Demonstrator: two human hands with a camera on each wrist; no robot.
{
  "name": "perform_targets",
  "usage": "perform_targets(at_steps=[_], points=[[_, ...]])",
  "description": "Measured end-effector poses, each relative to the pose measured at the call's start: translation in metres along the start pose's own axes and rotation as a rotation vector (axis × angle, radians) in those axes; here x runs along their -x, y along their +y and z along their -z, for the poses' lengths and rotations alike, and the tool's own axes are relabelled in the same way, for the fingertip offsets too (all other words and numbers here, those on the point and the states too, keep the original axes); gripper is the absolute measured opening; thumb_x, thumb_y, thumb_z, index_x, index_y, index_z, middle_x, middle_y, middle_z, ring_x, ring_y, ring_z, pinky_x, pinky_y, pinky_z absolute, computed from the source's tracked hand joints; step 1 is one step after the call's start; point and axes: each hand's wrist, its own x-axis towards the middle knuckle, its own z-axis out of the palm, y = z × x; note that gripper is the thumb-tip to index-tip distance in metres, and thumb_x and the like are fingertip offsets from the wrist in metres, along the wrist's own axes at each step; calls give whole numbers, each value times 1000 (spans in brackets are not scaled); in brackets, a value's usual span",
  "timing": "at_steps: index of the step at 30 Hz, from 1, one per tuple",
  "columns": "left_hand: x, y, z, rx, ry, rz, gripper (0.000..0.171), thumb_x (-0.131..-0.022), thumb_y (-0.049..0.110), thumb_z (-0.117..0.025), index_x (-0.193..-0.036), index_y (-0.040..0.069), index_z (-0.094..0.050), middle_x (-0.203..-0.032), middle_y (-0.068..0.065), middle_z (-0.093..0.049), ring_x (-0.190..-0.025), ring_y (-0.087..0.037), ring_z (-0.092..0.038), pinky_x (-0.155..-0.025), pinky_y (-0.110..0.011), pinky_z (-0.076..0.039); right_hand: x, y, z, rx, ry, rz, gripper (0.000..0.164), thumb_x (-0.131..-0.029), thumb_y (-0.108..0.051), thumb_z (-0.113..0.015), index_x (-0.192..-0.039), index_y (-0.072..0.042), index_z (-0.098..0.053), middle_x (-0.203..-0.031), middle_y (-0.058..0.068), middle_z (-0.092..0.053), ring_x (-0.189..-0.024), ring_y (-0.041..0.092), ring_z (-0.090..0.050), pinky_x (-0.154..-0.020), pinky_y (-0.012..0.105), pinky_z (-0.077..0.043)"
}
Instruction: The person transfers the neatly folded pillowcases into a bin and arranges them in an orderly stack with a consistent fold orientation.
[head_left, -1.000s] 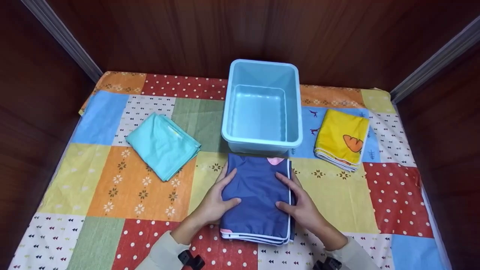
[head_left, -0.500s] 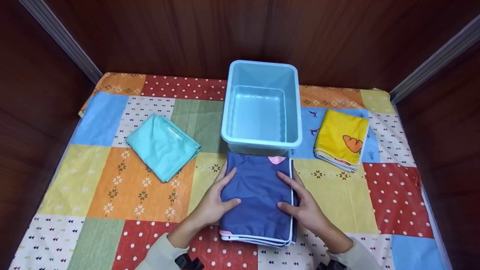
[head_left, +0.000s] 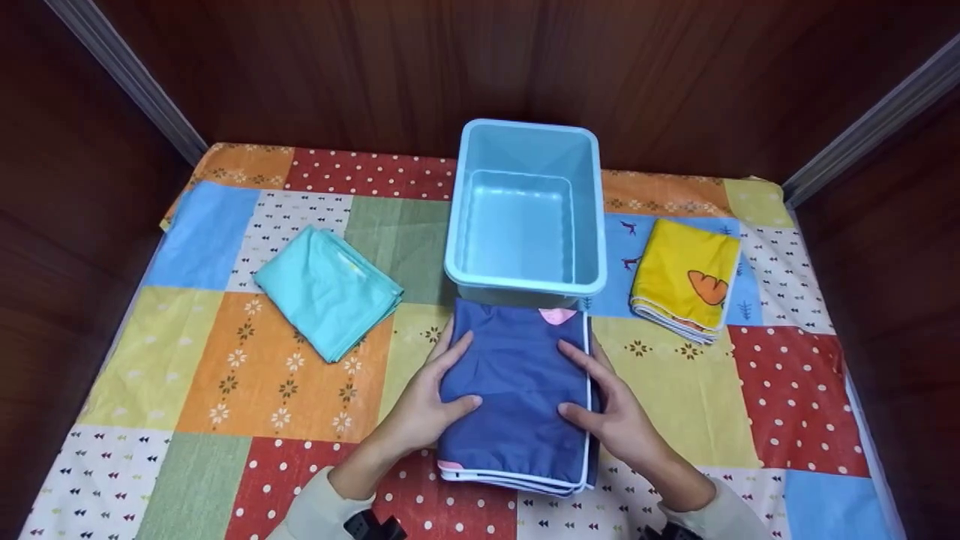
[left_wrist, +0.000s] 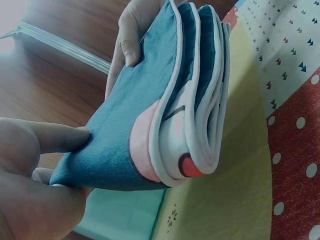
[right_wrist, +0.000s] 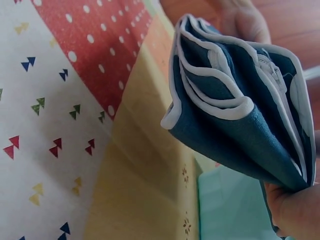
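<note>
A folded navy cloth cover [head_left: 517,390] with white piping and pink patches is held between both hands, in front of the blue bin [head_left: 526,281]. My left hand [head_left: 420,409] grips its left side, thumb on top and fingers partly hidden beneath. On the right side my right hand [head_left: 626,420] holds it the same way. The left wrist view shows the cover's [left_wrist: 115,125] stacked layers raised off the patchwork cloth. A zipper [right_wrist: 272,72] shows among the folds in the right wrist view.
A folded turquoise cloth [head_left: 326,292] lies left of the bin, and a folded yellow cloth [head_left: 682,281] with a carrot print lies to its right. Patchwork cloth [head_left: 300,405] covers the table. Dark wooden panels [head_left: 360,75] enclose the back and sides.
The navy cover has shifted slightly toward the bin and appears a little larger. Both hands move with it and keep their hold; the bin and the other two cloths stay put.
</note>
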Motion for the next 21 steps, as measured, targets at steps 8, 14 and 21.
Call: perform_targets(at_steps=[8,14,21], points=[[0,10,2,4,2,2,77,-87,-7,-71,-154,-7,-34,-169,-21,-2,-154,-40,0,-123,-55,-10,0,-12,2,1,2,-13,74,-86,12,-69,-154,-5,-43,-171,10,1,-155,30,0,-111,12,-25],[0,15,2,13,1,-5,76,-87,-7,-70,-154,-6,-35,-169,-21,-3,-154,-40,0,-122,-56,-10,0,-19,4,-3,0,-15,74,-87,12,-69,-154,-4,-43,-171,9,2,-154,28,0,-111,13,-26],[-3,20,5,36,-5,-24,77,-86,-7,-71,-154,-7,-35,-170,-20,-2,-155,-39,0,-122,-55,-12,-1,-24,4,-23,4,-6,73,-87,13,-67,-154,-3,-42,-171,9,1,-154,29,-4,-110,14,-29]])
